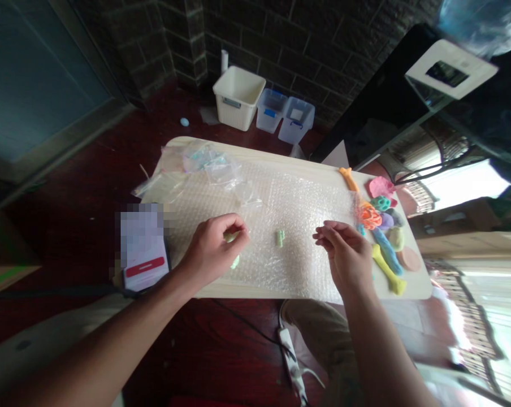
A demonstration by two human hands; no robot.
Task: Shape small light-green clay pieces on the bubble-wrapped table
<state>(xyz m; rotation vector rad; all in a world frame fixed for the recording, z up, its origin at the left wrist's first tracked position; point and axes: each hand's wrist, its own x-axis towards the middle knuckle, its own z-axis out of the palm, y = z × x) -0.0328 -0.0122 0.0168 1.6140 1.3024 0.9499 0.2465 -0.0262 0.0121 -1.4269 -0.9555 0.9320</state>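
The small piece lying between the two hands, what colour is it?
The small piece is pale green, in the head view.

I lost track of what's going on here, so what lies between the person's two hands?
In the head view, a small light-green piece lies on bubble wrap between the left hand and right hand.

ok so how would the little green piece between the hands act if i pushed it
The little green piece is probably light, given how small it looks. Its knobbly, clay-like appearance suggests it may dent if squeezed. Lying on bumpy bubble wrap, it might catch rather than slide freely.
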